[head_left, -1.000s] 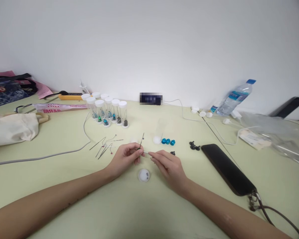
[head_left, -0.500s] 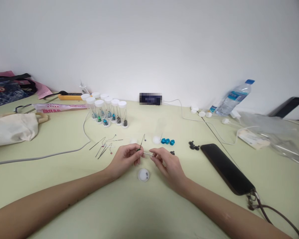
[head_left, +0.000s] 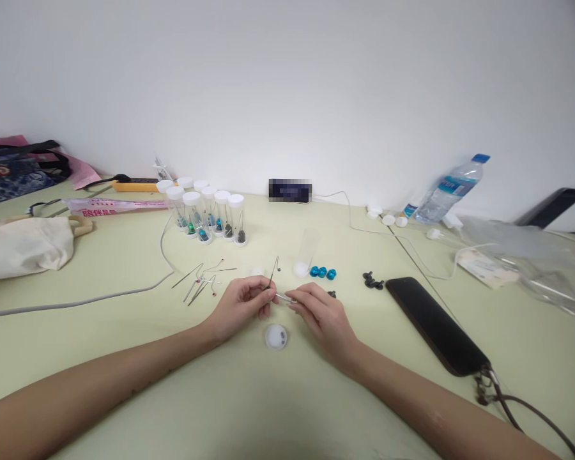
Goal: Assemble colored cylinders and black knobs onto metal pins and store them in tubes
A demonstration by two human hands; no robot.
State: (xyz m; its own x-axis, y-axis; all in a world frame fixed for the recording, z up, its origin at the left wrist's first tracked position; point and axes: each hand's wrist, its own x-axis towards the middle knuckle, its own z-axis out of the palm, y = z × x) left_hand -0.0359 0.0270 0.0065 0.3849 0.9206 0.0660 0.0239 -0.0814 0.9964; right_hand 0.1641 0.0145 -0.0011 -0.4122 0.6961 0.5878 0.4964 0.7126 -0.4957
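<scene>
My left hand (head_left: 246,301) is closed, pinching a thin bent dark wire (head_left: 272,273) that stands up from its fingertips and hooks over at the top. Something small and dark at the wire's foot is mostly hidden by the fingers. A slim silvery rod (head_left: 283,298) runs between the two hands, its left end meeting the left fingertips. My right hand (head_left: 323,314) closes its fingers on the rod's other end. Just below the hands lies a round white cap (head_left: 275,337) with small dark pieces in it. Three shiny blue knobs (head_left: 322,272) sit beyond the right hand.
Capped clear tubes (head_left: 236,220) with small parts stand at the back left. Loose wires (head_left: 200,284) lie left of my hands. To the right are black knobs (head_left: 372,281), a phone (head_left: 436,326) with a strap, and a water bottle (head_left: 453,190) leaning by the wall.
My right fingers have shifted slightly left along the rod and lie flatter over it. The rod's tilt differs a little. My left hand and the wire have barely moved.
</scene>
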